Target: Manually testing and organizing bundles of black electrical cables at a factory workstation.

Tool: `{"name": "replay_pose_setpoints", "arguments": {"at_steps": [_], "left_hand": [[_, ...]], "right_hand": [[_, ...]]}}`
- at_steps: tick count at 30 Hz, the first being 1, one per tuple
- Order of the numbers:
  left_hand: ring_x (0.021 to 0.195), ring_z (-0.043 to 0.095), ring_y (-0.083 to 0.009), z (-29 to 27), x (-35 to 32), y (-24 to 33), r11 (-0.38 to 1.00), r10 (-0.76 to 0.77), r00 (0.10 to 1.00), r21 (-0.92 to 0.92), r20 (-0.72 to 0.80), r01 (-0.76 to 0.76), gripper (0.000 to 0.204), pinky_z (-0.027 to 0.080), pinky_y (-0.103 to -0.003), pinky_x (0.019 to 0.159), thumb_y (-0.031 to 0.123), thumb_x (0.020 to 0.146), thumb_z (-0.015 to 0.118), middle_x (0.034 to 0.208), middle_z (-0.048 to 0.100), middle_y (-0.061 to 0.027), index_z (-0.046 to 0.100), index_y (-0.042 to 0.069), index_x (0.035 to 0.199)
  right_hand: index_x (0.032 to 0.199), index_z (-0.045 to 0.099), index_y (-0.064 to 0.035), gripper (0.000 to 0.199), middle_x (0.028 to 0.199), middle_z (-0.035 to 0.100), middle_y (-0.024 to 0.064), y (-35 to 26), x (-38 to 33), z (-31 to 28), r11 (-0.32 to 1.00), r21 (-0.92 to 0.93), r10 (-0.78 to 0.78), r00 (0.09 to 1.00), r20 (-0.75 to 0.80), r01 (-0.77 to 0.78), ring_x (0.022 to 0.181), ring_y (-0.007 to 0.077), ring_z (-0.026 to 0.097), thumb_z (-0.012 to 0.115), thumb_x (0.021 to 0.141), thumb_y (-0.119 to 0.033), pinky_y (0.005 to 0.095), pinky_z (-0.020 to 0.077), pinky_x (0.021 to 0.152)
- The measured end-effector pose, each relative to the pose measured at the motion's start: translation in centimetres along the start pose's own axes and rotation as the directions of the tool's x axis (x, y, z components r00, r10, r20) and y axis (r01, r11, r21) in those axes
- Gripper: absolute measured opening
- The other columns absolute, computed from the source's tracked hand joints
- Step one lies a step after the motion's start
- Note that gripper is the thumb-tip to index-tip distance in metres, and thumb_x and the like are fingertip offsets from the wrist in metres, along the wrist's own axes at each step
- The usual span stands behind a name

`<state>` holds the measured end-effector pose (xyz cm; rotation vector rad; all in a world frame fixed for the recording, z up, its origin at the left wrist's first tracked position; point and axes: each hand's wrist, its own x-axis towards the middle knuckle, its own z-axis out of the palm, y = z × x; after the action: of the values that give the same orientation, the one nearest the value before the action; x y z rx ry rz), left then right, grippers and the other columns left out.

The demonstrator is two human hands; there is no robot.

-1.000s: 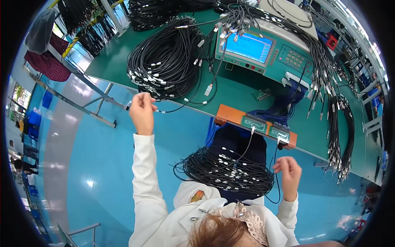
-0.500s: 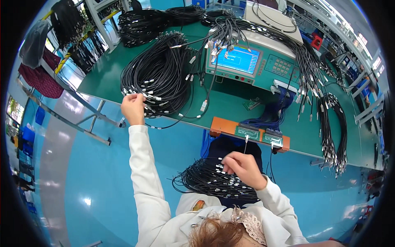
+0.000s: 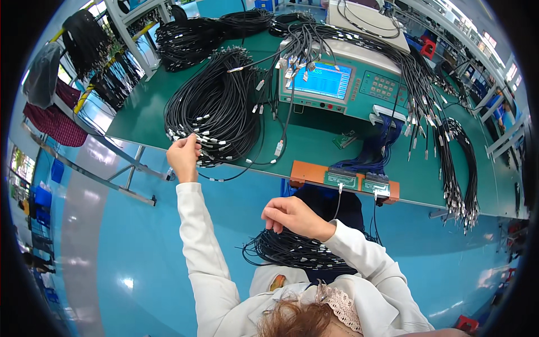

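At the near left edge of the table, my left hand (image 3: 184,158) has its fingers pinched on a cable end at a large coiled bundle of black cables (image 3: 216,106) with white tags. My right hand (image 3: 296,218) hovers over a second heap of black cables (image 3: 297,251) on my lap. Its fingers curl downward, and whatever may be between them is hidden. To the right, two green circuit boards (image 3: 342,179) sit on an orange block (image 3: 306,170) at the table edge. One cable is plugged into each board and hangs down.
A tester (image 3: 373,84) with a lit screen (image 3: 323,81) stands on the green table (image 3: 264,182). Blue wires (image 3: 377,149) run from it to the boards. More cables (image 3: 460,174) hang over the right edge, and further coils (image 3: 188,42) lie at the back left.
My right hand has moved left and slightly up, away from the tags on the lap heap. My left hand stays at the bundle. The tester's screen shows a different display.
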<state>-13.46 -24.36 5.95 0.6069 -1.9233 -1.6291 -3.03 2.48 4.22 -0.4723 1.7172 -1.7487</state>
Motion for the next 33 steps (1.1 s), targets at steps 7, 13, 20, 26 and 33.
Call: {"name": "replay_pose_setpoints", "arguments": {"at_steps": [7,13,20,26,33], "left_hand": [[0.066,0.052,-0.0079,-0.7,-5.9,2.3,0.818,-0.030,0.981,-0.560,0.194,0.135,0.010,0.039,-0.017,0.055,0.009,0.084,0.059,0.080,0.060,-0.0065,0.056,0.000,0.084],[0.071,0.047,-0.0131,-3.2,-17.2,2.7,0.647,-0.079,0.710,-0.506,0.700,0.571,0.016,0.040,-0.028,0.069,0.010,0.091,0.050,0.075,0.048,-0.0036,0.048,0.001,0.105],[0.056,0.028,-0.0059,-12.0,-6.1,2.3,0.457,-0.139,0.773,-0.653,0.619,0.605,0.022,0.027,-0.019,0.047,0.015,0.096,0.048,0.072,0.035,0.0010,0.046,-0.001,0.111],[0.051,0.021,-0.0074,-15.5,-0.9,2.0,0.643,-0.172,0.931,-0.678,0.323,0.355,0.025,0.020,-0.022,0.043,0.010,0.098,0.040,0.072,0.033,-0.0002,0.044,-0.002,0.120],[0.047,0.022,-0.0049,-18.7,-1.7,-2.2,0.667,-0.033,0.736,-0.533,0.677,0.520,0.032,0.021,-0.019,0.037,0.009,0.096,0.038,0.068,0.034,0.0017,0.042,-0.004,0.125]], "right_hand": [[0.105,0.053,0.0002,0.036,0.090,0.062,0.0098,-1.3,4.9,-0.2,0.844,0.533,0.050,0.982,-0.182,0.056,0.074,0.0147,0.062,0.049,0.095,-0.034,0.0298,0.0525,0.074],[0.101,0.051,-0.0009,0.030,0.065,0.053,0.0044,-0.7,6.6,-5.8,0.438,0.882,-0.121,0.984,-0.135,0.174,0.050,0.0106,0.051,0.039,0.099,-0.029,0.0267,0.0482,0.055],[0.095,0.052,0.0015,0.031,0.060,0.055,0.0028,0.1,-12.6,-3.6,0.894,0.441,0.109,0.994,-0.029,-0.085,0.048,0.0084,0.051,0.035,0.100,-0.023,0.0223,0.0450,0.050],[0.108,0.043,0.0048,0.027,0.062,0.057,0.0141,2.2,-23.9,-4.2,0.840,0.465,0.063,0.801,-0.596,0.279,0.053,0.0218,0.060,0.038,0.097,-0.019,0.0334,0.0537,0.061],[0.103,0.051,-0.0027,0.027,0.056,0.035,-0.0020,2.2,-35.9,-12.1,0.327,0.155,0.075,0.138,-0.988,0.932,0.037,0.0028,0.028,0.040,0.099,-0.027,0.0171,0.0275,0.034]]}}
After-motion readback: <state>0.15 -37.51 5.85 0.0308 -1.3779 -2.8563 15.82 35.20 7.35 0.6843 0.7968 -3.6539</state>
